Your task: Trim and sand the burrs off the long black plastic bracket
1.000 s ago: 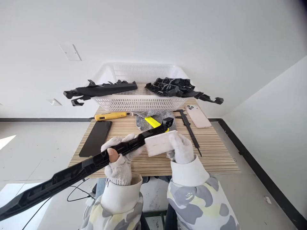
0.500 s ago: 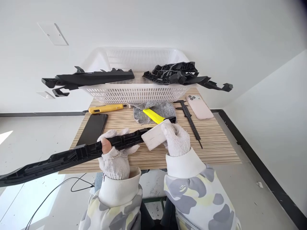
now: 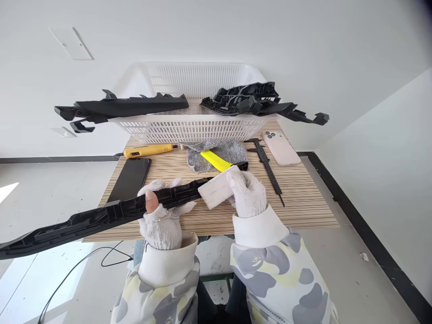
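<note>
My left hand point(image 3: 161, 216), in a whitish knit glove with the thumb tip bare, is wrapped round a long black plastic trim piece point(image 3: 101, 217). The piece slants from the lower left edge up to the middle of the table. My right hand point(image 3: 248, 191), gloved too, pinches a flat whitish rectangular pad point(image 3: 216, 189) with dark scuff marks. This pad lies over the right end of the trim piece and hides it; whether they touch I cannot tell. Just beyond, a yellow-handled cutter point(image 3: 216, 160) rests on a grey cloth point(image 3: 199, 164).
A white plastic basket point(image 3: 189, 130) at the back holds several black trim parts point(image 3: 135, 107) overhanging its rim. On the striped table point(image 3: 303, 207) lie a yellow pen-shaped tool point(image 3: 148, 150), a black phone point(image 3: 131, 177), a dark caliper point(image 3: 268, 173) and a pink phone point(image 3: 281, 148).
Both hands keep their grips, and the pad stays over the trim piece's end. The whole view has shifted slightly; the pad has barely moved against the piece.
</note>
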Demonstrator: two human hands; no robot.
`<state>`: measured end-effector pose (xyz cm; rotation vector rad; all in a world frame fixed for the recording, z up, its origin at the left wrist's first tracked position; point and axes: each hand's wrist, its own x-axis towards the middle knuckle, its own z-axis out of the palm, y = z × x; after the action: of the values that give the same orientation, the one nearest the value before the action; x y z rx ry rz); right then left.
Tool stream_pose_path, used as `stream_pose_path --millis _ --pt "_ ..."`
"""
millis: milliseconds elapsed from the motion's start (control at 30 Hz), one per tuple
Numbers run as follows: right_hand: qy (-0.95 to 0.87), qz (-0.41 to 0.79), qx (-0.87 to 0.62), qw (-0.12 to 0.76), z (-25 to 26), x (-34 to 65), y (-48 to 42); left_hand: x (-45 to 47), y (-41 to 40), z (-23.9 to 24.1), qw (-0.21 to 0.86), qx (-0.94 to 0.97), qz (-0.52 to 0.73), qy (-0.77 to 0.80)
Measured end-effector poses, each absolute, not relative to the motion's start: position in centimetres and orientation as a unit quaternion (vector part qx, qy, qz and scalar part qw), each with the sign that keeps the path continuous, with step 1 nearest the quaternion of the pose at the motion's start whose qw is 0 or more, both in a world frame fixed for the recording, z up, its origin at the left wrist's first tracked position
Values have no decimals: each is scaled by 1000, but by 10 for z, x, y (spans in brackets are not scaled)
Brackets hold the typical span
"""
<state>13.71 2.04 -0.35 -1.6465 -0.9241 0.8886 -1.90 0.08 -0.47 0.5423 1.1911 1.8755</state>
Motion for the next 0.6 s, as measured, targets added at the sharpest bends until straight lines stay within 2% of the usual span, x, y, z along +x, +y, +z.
stream_pose_path --millis 300,600 --pt "-389 377 -684 488 -2 139 21 -21 2 -6 410 225 726 505" --pt "-364 384 -675 515 -1 135 20 -21 4 -8 407 249 705 525"
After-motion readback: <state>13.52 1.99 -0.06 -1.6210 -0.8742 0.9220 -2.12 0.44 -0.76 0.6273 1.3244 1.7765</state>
